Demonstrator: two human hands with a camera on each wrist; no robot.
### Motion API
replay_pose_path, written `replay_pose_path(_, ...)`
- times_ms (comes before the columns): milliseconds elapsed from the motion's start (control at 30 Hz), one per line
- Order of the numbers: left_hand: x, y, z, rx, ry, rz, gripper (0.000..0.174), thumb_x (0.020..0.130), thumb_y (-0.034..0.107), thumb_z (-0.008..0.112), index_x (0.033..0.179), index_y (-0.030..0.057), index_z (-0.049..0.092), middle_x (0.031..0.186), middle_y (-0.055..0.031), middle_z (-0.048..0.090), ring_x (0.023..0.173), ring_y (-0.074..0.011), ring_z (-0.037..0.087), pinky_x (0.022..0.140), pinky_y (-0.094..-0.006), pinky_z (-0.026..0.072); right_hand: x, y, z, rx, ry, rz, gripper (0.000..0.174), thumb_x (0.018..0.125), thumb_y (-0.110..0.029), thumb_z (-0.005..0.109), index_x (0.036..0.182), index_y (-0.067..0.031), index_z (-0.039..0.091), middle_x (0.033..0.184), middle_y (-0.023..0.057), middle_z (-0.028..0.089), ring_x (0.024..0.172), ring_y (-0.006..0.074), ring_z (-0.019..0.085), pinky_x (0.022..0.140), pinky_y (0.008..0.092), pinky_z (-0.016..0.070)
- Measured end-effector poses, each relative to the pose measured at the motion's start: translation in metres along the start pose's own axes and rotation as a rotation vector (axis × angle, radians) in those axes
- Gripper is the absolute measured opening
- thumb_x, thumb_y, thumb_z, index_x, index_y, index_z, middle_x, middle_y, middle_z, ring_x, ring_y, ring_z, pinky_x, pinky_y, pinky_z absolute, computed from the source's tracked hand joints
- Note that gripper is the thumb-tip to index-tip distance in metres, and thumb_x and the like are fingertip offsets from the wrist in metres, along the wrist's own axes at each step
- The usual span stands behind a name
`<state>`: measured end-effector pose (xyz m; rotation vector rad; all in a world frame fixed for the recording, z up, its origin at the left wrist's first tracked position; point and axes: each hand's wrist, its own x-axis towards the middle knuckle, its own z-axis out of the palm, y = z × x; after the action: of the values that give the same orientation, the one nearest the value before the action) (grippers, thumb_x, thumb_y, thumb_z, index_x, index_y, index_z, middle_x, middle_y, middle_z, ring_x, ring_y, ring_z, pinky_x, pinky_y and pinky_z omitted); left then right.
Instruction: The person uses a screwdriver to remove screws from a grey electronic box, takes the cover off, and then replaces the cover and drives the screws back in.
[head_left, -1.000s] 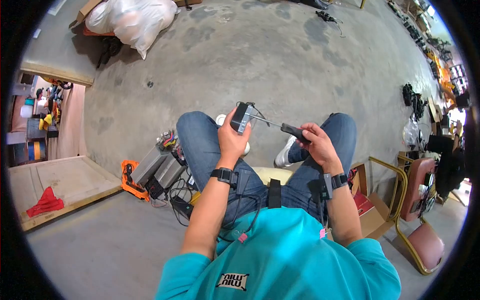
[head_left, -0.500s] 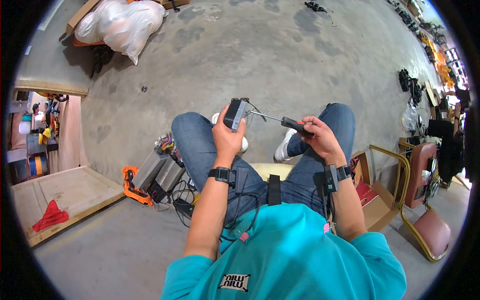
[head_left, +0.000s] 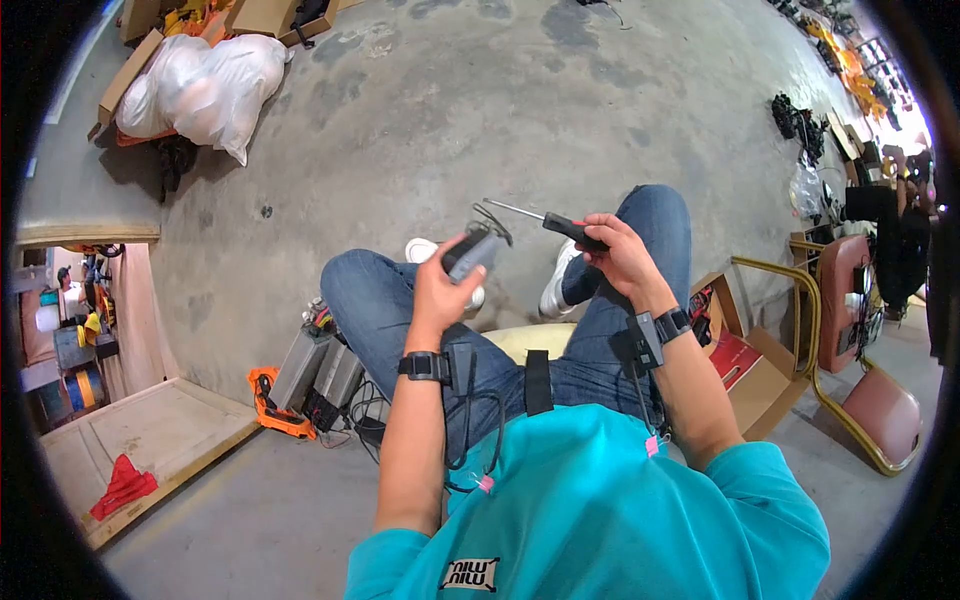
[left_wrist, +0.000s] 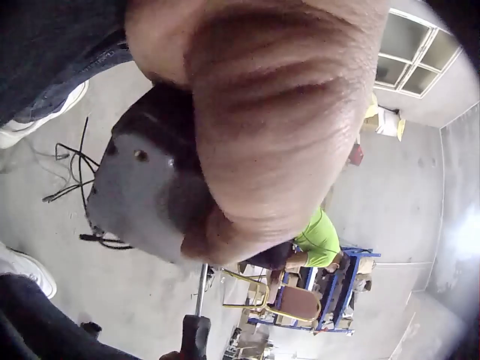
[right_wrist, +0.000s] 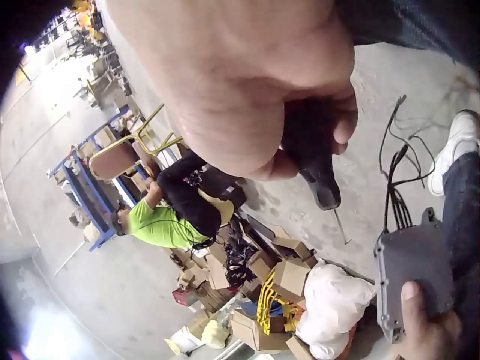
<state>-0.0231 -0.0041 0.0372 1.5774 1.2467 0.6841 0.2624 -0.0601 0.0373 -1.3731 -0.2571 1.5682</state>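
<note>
My left hand (head_left: 443, 292) grips a small dark grey box (right_wrist: 411, 259) with screw lugs at its corners, thumb on one face and the other fingers hidden behind it. Several thin black wires (right_wrist: 397, 176) come out of one end and dangle loose. In the left wrist view the box's grey face (left_wrist: 131, 187) shows a small round hole. A black-handled screwdriver (head_left: 570, 230) with red marks is held in my right hand (head_left: 630, 265), fingers curled round the handle. Its steel shaft points left, the tip over the wires in the head view and apart from the box's face.
Metal-cased units (head_left: 303, 372), an orange tool (head_left: 277, 403) and cables lie by the left knee. An opened cardboard box (head_left: 765, 385) and a tipped chair (head_left: 880, 415) stand to the right. A white bag (head_left: 215, 90) is at far left. Another person (right_wrist: 169, 221) sits nearby.
The screwdriver tip has moved from the box's side up over the wires. My left hand has tilted the box and lowered it a little. The head view has shifted.
</note>
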Motion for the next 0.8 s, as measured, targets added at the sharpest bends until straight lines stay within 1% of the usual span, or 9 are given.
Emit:
replay_pose_path(33, 0.000, 0.000, 0.004, -0.099, -0.092, -0.016, 0.054, 0.074, 0.013, 0.076, 0.123, -0.0021, 0.060, 0.113, -0.0181, 0.068, 0.105, -0.0244, 0.066, 0.093, -0.0341, 0.0496, 0.000, -0.001, 0.001, 0.002, 0.003, 0.003, 0.014, 0.093, -0.010, 0.057, 0.107, -0.0060, 0.057, 0.096, 0.0062, 0.062, 0.080, 0.0152, 0.061, 0.064, 0.0270, 0.0482)
replay_pose_path(67, 0.002, -0.011, 0.007, 0.052, -0.094, 0.127, 0.055, 0.071, 0.013, 0.077, 0.122, -0.0017, 0.061, 0.136, -0.0204, 0.055, 0.118, -0.0283, 0.060, 0.098, -0.0344, 0.0474, -0.001, -0.001, 0.001, 0.002, 0.002, 0.002, 0.014, 0.093, -0.010, 0.057, 0.107, -0.0060, 0.057, 0.096, 0.0062, 0.062, 0.080, 0.0152, 0.061, 0.064, 0.0270, 0.0482)
replay_pose_path(133, 0.002, -0.005, 0.008, 0.090, -0.143, 0.118, 0.055, 0.070, 0.011, 0.076, 0.121, -0.0020, 0.062, 0.152, -0.0191, 0.036, 0.124, -0.0317, 0.055, 0.100, -0.0355, 0.0463, -0.002, -0.001, 0.001, -0.042, 0.002, 0.023, 0.012, 0.093, -0.011, 0.056, 0.105, -0.0068, 0.057, 0.097, 0.0054, 0.063, 0.080, 0.0145, 0.060, 0.064, 0.0264, 0.0468)
replay_pose_path(167, 0.002, -0.002, 0.007, 0.090, -0.143, 0.119, 0.055, 0.070, 0.011, 0.076, 0.121, -0.0020, 0.062, 0.152, -0.0191, 0.036, 0.124, -0.0317, 0.055, 0.100, -0.0355, 0.0463, -0.003, -0.001, 0.000, -0.042, 0.002, 0.022, 0.012, 0.093, -0.011, 0.056, 0.105, -0.0068, 0.057, 0.097, 0.0054, 0.063, 0.080, 0.0145, 0.060, 0.064, 0.0264, 0.0468)
replay_pose_path(233, 0.006, 0.004, 0.004, 0.045, -0.181, 0.033, 0.056, 0.069, 0.012, 0.077, 0.123, 0.0012, 0.063, 0.158, -0.0167, 0.026, 0.128, -0.0299, 0.052, 0.104, -0.0367, 0.0424, -0.004, -0.001, -0.001, -0.049, -0.031, 0.022, 0.013, 0.093, -0.009, 0.054, 0.106, -0.0071, 0.058, 0.100, 0.0051, 0.065, 0.083, 0.0148, 0.060, 0.066, 0.0278, 0.0468)
replay_pose_path(400, 0.018, 0.007, 0.006, 0.088, -0.232, 0.035, 0.059, 0.067, 0.010, 0.078, 0.123, 0.0006, 0.063, 0.159, -0.0158, 0.026, 0.132, -0.0296, 0.048, 0.105, -0.0351, 0.0417, -0.005, -0.001, 0.000, -0.072, -0.014, 0.055, 0.013, 0.092, -0.008, 0.053, 0.104, -0.0072, 0.059, 0.101, 0.0040, 0.065, 0.082, 0.0139, 0.060, 0.067, 0.0268, 0.0467)
replay_pose_path(467, 0.021, 0.002, 0.007, 0.097, -0.267, 0.044, 0.059, 0.068, 0.010, 0.078, 0.123, -0.0002, 0.062, 0.157, -0.0154, 0.030, 0.132, -0.0295, 0.049, 0.106, -0.0350, 0.0412, -0.006, -0.001, 0.000, -0.115, 0.002, 0.072, 0.012, 0.092, -0.012, 0.056, 0.103, -0.0085, 0.058, 0.092, 0.0034, 0.062, 0.079, 0.0128, 0.060, 0.062, 0.0250, 0.0447)
replay_pose_path(667, 0.026, -0.012, 0.012, 0.166, -0.267, 0.119, 0.060, 0.069, 0.012, 0.078, 0.124, -0.0028, 0.059, 0.149, -0.0169, 0.044, 0.130, -0.0305, 0.051, 0.106, -0.0364, 0.0415, -0.005, 0.001, -0.007, -0.097, -0.007, 0.078, 0.012, 0.091, -0.011, 0.056, 0.103, -0.0080, 0.058, 0.091, 0.0029, 0.062, 0.077, 0.0123, 0.059, 0.061, 0.0250, 0.0434)
replay_pose_path(800, 0.029, -0.006, 0.011, 0.193, -0.260, 0.086, 0.060, 0.069, 0.014, 0.078, 0.124, -0.0035, 0.059, 0.143, -0.0179, 0.050, 0.128, -0.0311, 0.052, 0.106, -0.0363, 0.0415, -0.005, 0.000, -0.008, -0.120, -0.001, 0.094, 0.012, 0.091, -0.011, 0.056, 0.103, -0.0076, 0.058, 0.092, 0.0030, 0.063, 0.077, 0.0120, 0.059, 0.063, 0.0254, 0.0434)
